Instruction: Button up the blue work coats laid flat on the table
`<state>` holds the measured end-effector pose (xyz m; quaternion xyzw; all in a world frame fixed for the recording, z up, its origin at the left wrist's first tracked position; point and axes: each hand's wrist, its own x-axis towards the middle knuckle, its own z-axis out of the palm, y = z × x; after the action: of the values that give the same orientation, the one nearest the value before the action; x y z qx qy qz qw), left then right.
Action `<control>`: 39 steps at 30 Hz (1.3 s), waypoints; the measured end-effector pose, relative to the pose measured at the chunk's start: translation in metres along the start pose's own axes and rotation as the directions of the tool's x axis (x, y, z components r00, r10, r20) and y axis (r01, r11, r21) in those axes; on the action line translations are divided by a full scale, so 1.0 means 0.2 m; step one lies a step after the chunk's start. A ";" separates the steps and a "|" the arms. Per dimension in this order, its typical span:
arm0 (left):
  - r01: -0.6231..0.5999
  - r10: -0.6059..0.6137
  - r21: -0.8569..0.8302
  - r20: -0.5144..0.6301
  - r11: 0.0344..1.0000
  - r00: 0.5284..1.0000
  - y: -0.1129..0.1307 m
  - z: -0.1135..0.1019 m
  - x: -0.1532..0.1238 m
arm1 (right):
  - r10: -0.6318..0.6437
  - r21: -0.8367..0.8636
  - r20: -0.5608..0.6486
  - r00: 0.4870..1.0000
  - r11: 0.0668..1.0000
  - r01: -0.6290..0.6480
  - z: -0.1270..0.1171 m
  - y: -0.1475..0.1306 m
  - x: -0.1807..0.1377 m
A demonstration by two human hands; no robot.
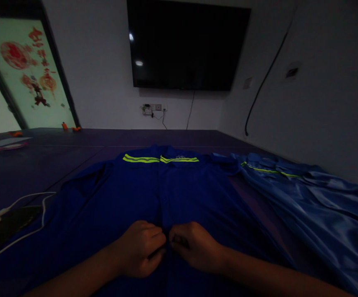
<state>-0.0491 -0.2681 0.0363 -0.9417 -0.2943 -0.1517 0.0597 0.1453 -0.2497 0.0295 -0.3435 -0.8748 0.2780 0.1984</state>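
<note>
A dark blue work shirt (129,194) with yellow-green reflective stripes across the chest lies spread flat, its collar away from me. Low on its front placket, my left hand (144,247) is closed, fingers curled at the left edge of the opening. Facing it from the other side, my right hand (196,246) pinches at the same placket. The knuckles of the two hands are a small gap apart. What exactly lies between the fingertips is dark, but the shirt's front edges run into both hands.
More blue clothing (305,202) with a yellow-green stripe lies on the right. A white cable (44,210) and a dark flat object (15,225) are at the left, on the purple surface (83,144). A television (188,45) hangs on the wall.
</note>
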 end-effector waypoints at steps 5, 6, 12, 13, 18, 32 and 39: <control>0.012 -0.010 -0.031 0.055 0.999 0.998 -0.02 -0.02 0.00 | 0.009 0.001 0.008 1.000 1.000 -0.009 -0.01 0.00 0.00; 0.016 -0.013 -0.048 0.065 0.999 0.998 -0.02 -0.02 0.00 | 0.013 0.000 0.009 1.000 1.000 -0.013 0.00 0.00 0.00; 0.037 -0.032 -0.146 0.037 0.989 0.999 -0.04 -0.02 0.00 | 0.017 0.005 0.003 1.000 1.000 -0.017 0.00 0.01 0.00; 0.026 -0.022 -0.146 0.032 0.989 0.999 -0.04 -0.02 0.00 | 0.015 0.003 0.001 1.000 1.000 -0.015 0.00 0.01 0.00; -0.023 0.021 -0.100 -0.013 0.995 1.000 -0.03 -0.01 0.00 | 0.012 -0.006 0.005 1.000 1.000 -0.012 0.00 0.01 0.00; -0.083 0.084 -0.034 0.020 0.996 0.996 -0.04 0.00 0.00 | 0.028 0.032 -0.007 1.000 0.999 -0.028 0.00 0.00 0.00; -0.081 0.081 -0.006 0.021 0.997 0.997 -0.03 0.00 0.00 | 0.023 0.010 0.006 1.000 1.000 -0.023 0.00 0.00 0.00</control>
<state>-0.0536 -0.2628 0.0370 -0.9545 -0.2562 -0.1401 0.0603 0.1444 -0.2500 0.0292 -0.3519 -0.8700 0.2856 0.1939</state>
